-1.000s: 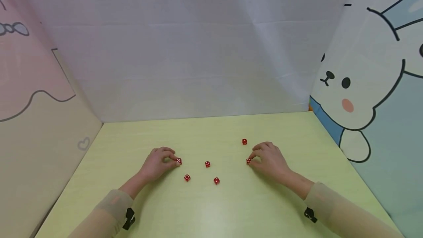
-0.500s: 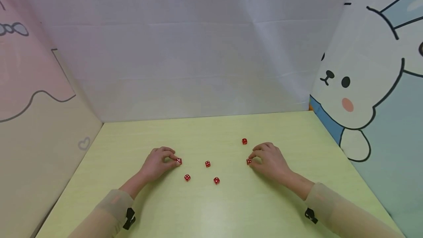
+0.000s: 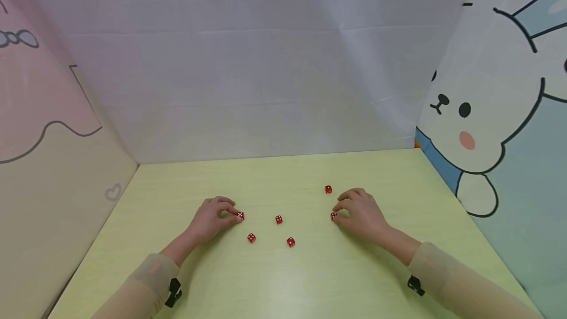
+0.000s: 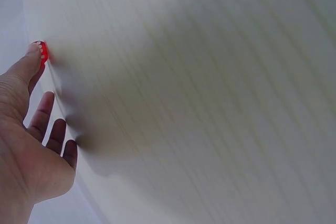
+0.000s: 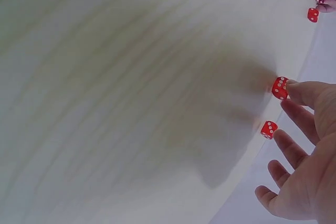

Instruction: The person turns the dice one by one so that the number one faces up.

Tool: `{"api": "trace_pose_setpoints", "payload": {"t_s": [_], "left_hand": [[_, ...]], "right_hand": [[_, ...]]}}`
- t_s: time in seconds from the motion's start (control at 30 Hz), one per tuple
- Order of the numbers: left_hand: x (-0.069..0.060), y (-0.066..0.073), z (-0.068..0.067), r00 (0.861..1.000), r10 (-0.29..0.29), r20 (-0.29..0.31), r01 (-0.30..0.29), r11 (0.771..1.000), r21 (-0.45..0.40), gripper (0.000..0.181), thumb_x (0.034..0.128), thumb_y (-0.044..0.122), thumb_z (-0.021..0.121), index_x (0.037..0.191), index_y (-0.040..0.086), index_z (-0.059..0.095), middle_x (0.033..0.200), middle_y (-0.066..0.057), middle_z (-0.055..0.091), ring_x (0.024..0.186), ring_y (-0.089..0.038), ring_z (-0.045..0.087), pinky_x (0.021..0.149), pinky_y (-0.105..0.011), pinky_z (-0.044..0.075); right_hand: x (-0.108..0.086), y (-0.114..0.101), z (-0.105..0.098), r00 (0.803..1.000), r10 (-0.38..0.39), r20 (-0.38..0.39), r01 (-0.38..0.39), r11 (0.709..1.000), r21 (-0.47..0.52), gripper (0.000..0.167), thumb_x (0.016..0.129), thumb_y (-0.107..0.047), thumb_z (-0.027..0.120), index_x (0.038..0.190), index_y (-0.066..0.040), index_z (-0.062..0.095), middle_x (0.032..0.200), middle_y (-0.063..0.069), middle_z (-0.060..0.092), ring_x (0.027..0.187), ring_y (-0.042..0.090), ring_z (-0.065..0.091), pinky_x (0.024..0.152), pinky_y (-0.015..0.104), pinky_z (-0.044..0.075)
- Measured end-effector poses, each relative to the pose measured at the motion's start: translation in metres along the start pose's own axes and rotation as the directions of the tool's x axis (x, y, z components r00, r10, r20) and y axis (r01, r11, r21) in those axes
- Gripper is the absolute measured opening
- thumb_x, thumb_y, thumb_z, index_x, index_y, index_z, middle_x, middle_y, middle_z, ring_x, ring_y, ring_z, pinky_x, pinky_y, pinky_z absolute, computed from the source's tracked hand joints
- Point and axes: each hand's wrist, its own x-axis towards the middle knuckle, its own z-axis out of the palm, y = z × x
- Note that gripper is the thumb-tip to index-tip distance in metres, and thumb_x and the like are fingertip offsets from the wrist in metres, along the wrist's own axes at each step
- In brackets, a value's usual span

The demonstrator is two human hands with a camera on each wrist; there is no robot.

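Between thumb and index finger, my left hand (image 3: 214, 219) pinches a red die (image 3: 240, 216) at the table surface; the left wrist view shows this die (image 4: 43, 52) partly behind the thumb. On the right side, thumb and index fingertip of my right hand (image 3: 362, 214) are at another red die (image 3: 333, 216), touching it from two sides in the right wrist view. Just behind it lies a loose die (image 3: 328, 189), close to my middle finger in the right wrist view. Three more dice rest between the hands: one in the middle (image 3: 278, 219) and two nearer, a left die (image 3: 251, 238) and a right die (image 3: 290, 242).
The pale yellow table (image 3: 283, 284) ends at a white back sheet (image 3: 266, 87). Printed side panels stand at both sides, the right panel (image 3: 522, 171) with a cartoon rabbit. Each sleeve carries a black clip near the cuff.
My right hand has risen very slightly, its index finger a little higher beside the die. The left hand and the dice stay in place.
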Motion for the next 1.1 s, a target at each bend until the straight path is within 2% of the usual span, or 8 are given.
{"api": "trace_pose_setpoints", "payload": {"t_s": [0.63, 0.83, 1.1], "left_hand": [[0.0021, -0.0026, 0.0014, 1.0, 0.005, -0.009, -0.005, 1.0, 0.001, 0.011, 0.0888, 0.032, 0.082, 0.093, 0.023, 0.079, 0.126, -0.005, 0.065, 0.121, -0.039, 0.05, 0.102, -0.058, 0.039], [0.0016, -0.0032, 0.0019, 1.0, 0.003, -0.009, -0.003, 1.0, -0.003, 0.011, 0.0887, 0.032, 0.082, 0.094, 0.023, 0.079, 0.126, -0.005, 0.066, 0.121, -0.039, 0.051, 0.102, -0.058, 0.039], [0.0007, -0.0035, 0.0019, 1.0, -0.006, -0.001, 0.006, 1.0, 0.003, 0.013, 0.0896, 0.034, 0.081, 0.094, 0.022, 0.079, 0.127, -0.005, 0.065, 0.122, -0.039, 0.05, 0.102, -0.058, 0.039]], "right_hand": [[0.0019, 0.0005, 0.0008, 1.0, 0.0, 0.019, 0.0, 1.0, -0.006, 0.007, 0.084, -0.024, 0.083, 0.091, -0.022, 0.082, 0.112, 0.003, 0.069, 0.118, 0.034, 0.054, 0.098, 0.057, 0.044], [-0.0001, 0.0027, 0.0047, 0.998, 0.051, 0.025, -0.053, 0.996, 0.073, 0.006, 0.087, -0.025, 0.081, 0.093, -0.023, 0.082, 0.113, 0.002, 0.069, 0.12, 0.036, 0.053, 0.098, 0.059, 0.044], [-0.0021, 0.0039, 0.0061, 0.992, 0.126, 0.029, -0.129, 0.97, 0.206, 0.008, 0.088, -0.026, 0.082, 0.095, -0.023, 0.083, 0.113, 0.003, 0.07, 0.121, 0.036, 0.052, 0.101, 0.058, 0.042]]}}
